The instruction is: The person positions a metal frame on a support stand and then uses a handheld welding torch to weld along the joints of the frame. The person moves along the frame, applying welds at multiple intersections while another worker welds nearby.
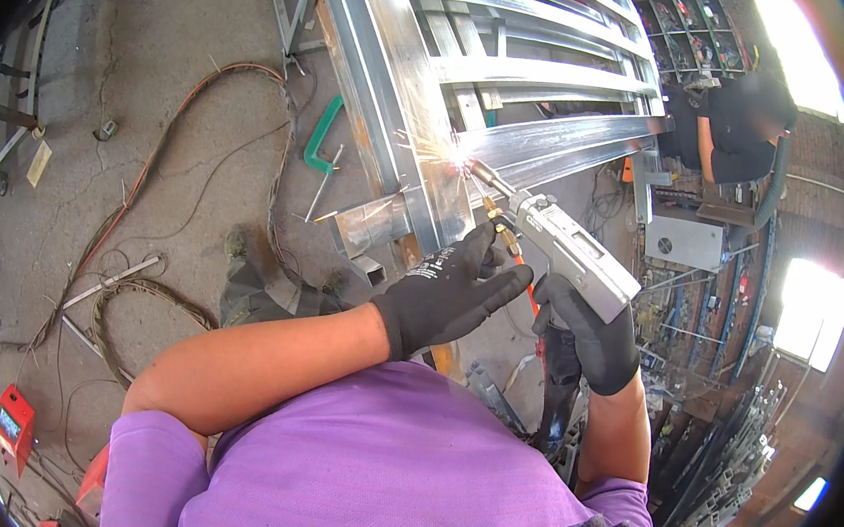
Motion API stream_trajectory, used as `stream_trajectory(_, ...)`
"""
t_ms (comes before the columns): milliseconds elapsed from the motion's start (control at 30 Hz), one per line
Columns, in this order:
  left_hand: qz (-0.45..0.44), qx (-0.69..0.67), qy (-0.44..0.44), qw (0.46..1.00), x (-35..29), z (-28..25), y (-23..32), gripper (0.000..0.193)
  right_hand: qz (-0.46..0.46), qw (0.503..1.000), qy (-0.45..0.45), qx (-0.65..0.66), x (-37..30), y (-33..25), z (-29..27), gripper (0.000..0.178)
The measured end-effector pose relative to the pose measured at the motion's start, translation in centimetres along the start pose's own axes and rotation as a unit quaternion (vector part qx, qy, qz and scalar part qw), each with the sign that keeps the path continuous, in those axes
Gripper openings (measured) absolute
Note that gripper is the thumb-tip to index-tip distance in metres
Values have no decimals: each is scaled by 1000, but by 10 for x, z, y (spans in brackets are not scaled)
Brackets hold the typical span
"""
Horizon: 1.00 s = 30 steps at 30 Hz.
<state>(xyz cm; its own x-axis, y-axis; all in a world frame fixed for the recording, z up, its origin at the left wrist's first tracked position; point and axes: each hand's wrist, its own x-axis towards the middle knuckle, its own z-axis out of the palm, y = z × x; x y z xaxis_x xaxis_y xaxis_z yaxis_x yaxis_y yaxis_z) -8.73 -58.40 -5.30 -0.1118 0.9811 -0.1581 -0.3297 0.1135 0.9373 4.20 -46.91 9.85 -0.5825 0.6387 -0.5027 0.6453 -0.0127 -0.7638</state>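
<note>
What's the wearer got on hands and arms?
Left glove: black, small pale print on the back. Right glove: also black. Both forearms bare past the cuffs. Left sleeve and right sleeve: purple, short.

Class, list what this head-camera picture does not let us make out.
Head view:
- The spot at the grey torch's tip: hidden by glare and sparks.
- How the fingers lie on the torch's underside: mostly hidden by the right hand itself.
- The barred metal frame's far end: cut off by the upper edge.
</note>
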Motion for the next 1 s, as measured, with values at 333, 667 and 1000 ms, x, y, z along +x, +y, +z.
stream_trajectory(333,-16,1,3,1000,-2,2,-1,104,5,998,-17,-68,0,-6,-3,22)
stream_trajectory(667,-9,-33,20,999,-2,7,-3,101,3,999,9,-37,-1,-6,4,25)
stream_trajectory(1000,-3,-9,34,999,-1,10,-10,78,38,999,-12,-32,-4,-7,-2,33)
